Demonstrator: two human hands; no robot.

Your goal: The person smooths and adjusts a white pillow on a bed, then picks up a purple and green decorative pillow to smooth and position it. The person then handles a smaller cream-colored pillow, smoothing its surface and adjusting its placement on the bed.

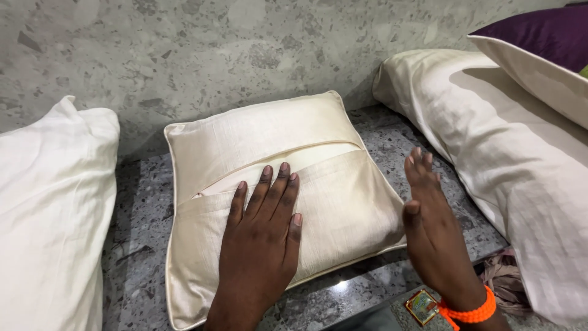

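A square cream cushion [331, 202] lies flat on a speckled grey stone ledge [138, 208], its envelope flap side facing up. My left hand [262, 239] rests palm down on the cushion's lower flap, fingers spread and pointing to the flap's opening. My right hand [432, 227] stands on edge just off the cushion's right side, fingers straight and together, holding nothing. An orange band [471, 314] circles my right wrist.
A white pillow [52, 208] lies at the left. A large cream pillow [508, 159] leans at the right, with a purple-and-cream cushion [545, 43] on top. A grey stone wall [233, 55] rises behind. Crumpled beige cloth [505, 279] sits at the lower right.
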